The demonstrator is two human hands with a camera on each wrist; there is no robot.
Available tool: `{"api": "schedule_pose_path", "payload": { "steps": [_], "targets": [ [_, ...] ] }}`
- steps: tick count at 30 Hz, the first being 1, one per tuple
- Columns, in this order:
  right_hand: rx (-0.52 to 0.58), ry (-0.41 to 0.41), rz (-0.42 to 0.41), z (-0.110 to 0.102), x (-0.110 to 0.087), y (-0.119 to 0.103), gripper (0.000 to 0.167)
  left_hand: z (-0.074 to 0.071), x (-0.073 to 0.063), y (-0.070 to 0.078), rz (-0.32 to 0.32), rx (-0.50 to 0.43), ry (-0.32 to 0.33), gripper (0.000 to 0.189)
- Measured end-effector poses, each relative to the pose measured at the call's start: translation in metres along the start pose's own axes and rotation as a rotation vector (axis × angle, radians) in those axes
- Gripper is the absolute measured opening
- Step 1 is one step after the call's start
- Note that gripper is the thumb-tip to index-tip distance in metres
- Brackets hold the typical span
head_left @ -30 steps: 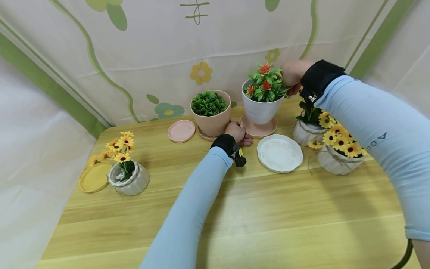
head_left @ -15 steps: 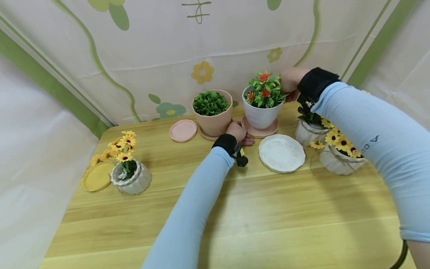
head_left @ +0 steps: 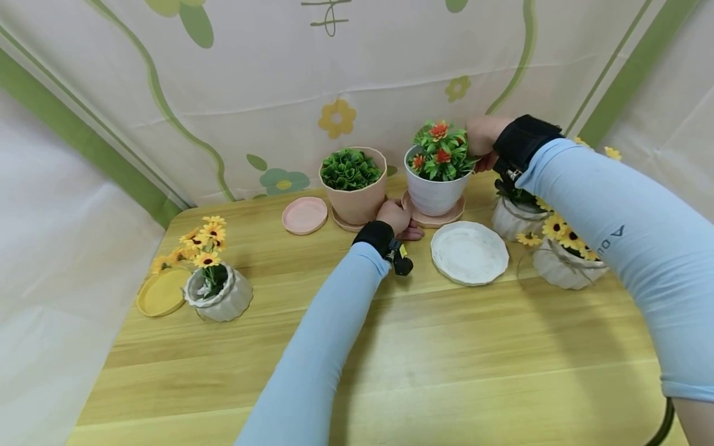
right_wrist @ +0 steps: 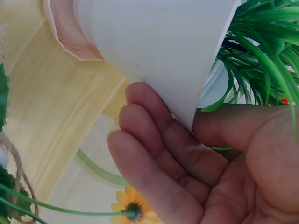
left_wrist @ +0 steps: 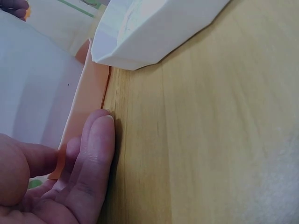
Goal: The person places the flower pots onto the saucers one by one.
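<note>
A white flowerpot [head_left: 437, 196] with green leaves and orange flowers [head_left: 443, 155] stands upright in a pink saucer [head_left: 434, 221] at the back of the table. My right hand [head_left: 486, 137] grips the pot's rim from the right; the right wrist view has the thumb [right_wrist: 233, 123] on the inner side and fingers outside. Low at the saucer's left, my left hand [head_left: 398, 222] pinches its edge. Up close in the left wrist view, the thumb lies inside the saucer wall [left_wrist: 86, 98] and the other fingers outside, close along the wood.
A pink pot [head_left: 357, 204] of green leaves stands left of my left hand, beside a small pink saucer [head_left: 304, 215]. A white saucer [head_left: 470, 254] lies in front. Sunflower pots [head_left: 566, 266] stand right under my right arm; another [head_left: 220, 294] and a yellow saucer [head_left: 160, 293] are at left.
My right hand has lowered the white flowerpot from above the pink saucer down into it, mostly in the first half second. My left hand has kept its place at the saucer's edge.
</note>
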State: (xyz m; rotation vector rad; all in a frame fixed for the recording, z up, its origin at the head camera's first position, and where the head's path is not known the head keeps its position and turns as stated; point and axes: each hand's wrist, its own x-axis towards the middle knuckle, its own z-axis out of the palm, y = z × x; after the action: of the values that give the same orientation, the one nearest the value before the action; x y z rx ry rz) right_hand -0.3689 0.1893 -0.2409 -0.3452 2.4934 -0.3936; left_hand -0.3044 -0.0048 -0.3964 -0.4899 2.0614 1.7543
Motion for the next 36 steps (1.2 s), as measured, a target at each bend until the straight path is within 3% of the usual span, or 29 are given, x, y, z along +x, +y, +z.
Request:
{"api": "schedule_pose_path", "payload": {
  "steps": [9, 20, 30, 33, 36],
  "targets": [
    [0.018, -0.01, 0.018, 0.005, 0.004, 0.004, 0.029, -0.002, -0.012, -0.001, 0.016, -0.01, -0.016, 0.037],
    [0.041, -0.013, 0.004, 0.005, 0.002, 0.006, 0.03, 0.0, -0.008, 0.001, -0.025, -0.023, 0.012, 0.041],
    [0.074, 0.009, 0.018, 0.005, 0.007, 0.011, 0.03, -0.001, -0.008, 0.001, -0.021, -0.013, 0.024, 0.039],
    [0.078, 0.005, 0.016, 0.005, 0.007, 0.012, 0.029, -0.002, -0.015, 0.002, -0.003, -0.024, 0.013, 0.04],
    [0.082, 0.003, 0.013, 0.004, 0.005, 0.012, 0.029, -0.002, -0.032, 0.006, 0.014, -0.032, 0.011, 0.041]
  ]
}}
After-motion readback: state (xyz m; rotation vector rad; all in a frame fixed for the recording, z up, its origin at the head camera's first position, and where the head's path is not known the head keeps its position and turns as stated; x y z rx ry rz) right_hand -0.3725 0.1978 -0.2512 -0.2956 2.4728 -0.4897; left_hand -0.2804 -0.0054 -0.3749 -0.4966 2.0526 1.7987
